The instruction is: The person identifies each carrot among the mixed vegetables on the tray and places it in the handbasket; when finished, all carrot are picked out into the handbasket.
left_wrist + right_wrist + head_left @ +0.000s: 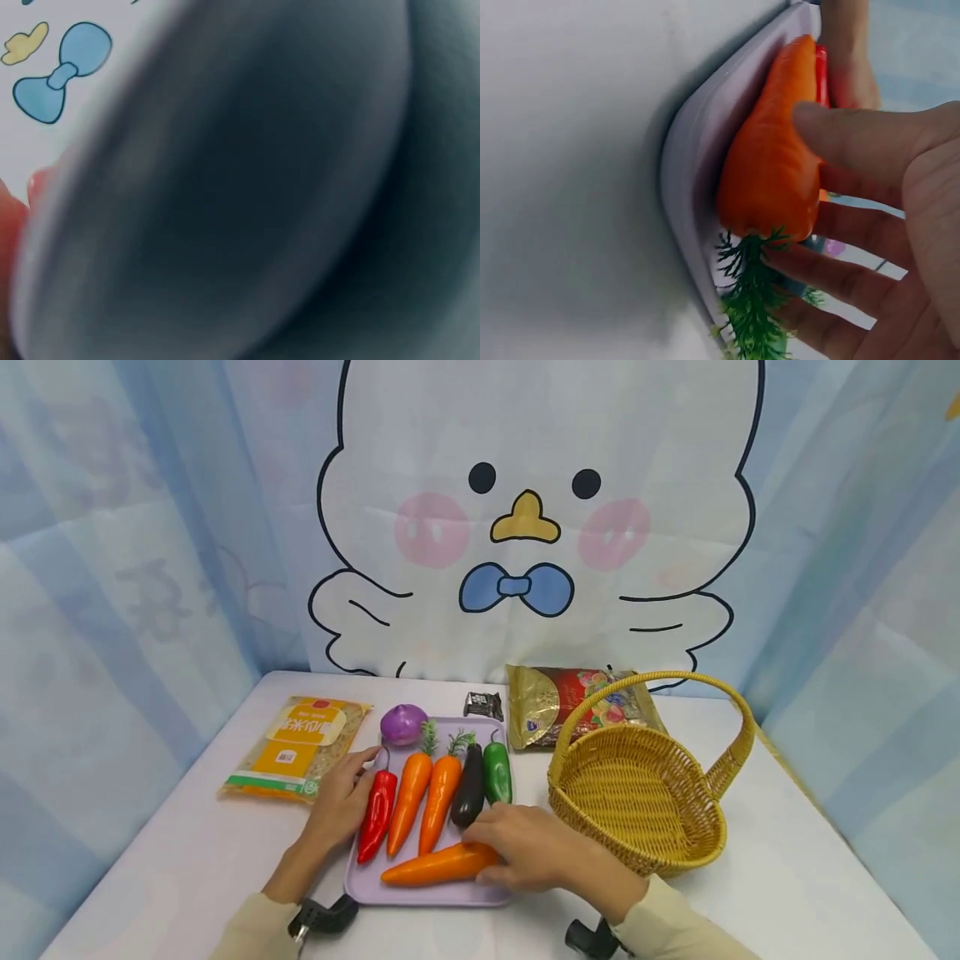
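Observation:
In the head view, a lilac tray [427,896] holds a red chili [377,816], two upright-lying carrots [409,802], an eggplant [470,789] and a green pepper [497,770]. Across its near end lies another carrot [431,867], its leafy end under my right hand [525,847]. The right wrist view shows my thumb [855,142] against this carrot's side, fingers around its far side, green leaves [754,300] hanging below. My left hand [341,802] rests at the tray's left edge beside the chili, fingers extended. A blurred grey shape [225,180] hides most of the left wrist view.
A purple onion [403,725] sits at the tray's back left corner. To the left lies a yellow grain bag [300,747]. Behind are a small black packet [483,705] and a gold-red bag [555,706]. A wicker basket [637,793] with a tall handle stands right.

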`<state>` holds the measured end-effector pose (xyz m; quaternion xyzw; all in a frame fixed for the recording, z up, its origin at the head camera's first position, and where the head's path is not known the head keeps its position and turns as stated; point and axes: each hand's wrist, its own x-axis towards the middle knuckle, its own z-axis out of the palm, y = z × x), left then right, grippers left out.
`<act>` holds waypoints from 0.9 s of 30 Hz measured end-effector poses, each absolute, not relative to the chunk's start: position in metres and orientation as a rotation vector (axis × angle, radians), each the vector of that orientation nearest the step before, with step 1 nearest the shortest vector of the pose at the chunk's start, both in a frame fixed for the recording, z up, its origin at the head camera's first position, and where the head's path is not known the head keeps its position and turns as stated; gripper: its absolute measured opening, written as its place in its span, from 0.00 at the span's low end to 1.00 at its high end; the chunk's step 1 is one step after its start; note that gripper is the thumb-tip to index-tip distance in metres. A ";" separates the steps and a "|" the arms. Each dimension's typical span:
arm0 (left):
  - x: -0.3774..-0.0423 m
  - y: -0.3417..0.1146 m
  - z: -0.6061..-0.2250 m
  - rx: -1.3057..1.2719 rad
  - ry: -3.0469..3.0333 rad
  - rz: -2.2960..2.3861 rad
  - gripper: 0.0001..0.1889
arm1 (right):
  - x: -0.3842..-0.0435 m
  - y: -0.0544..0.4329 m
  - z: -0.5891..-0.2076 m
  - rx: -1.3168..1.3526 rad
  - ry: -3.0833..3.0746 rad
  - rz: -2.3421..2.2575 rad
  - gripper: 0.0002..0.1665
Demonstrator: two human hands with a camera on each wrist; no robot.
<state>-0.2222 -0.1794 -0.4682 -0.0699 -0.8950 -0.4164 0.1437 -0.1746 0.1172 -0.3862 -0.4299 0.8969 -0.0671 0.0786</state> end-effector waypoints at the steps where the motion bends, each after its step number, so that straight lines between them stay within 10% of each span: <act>1: -0.222 -0.179 -0.468 -0.190 -2.581 -1.212 0.22 | -0.174 0.116 -0.387 -1.264 2.693 -0.219 0.24; 27: -0.217 -0.182 -0.467 -0.073 -2.687 -1.247 0.23 | -0.169 0.105 -0.399 -1.022 2.695 -0.450 0.25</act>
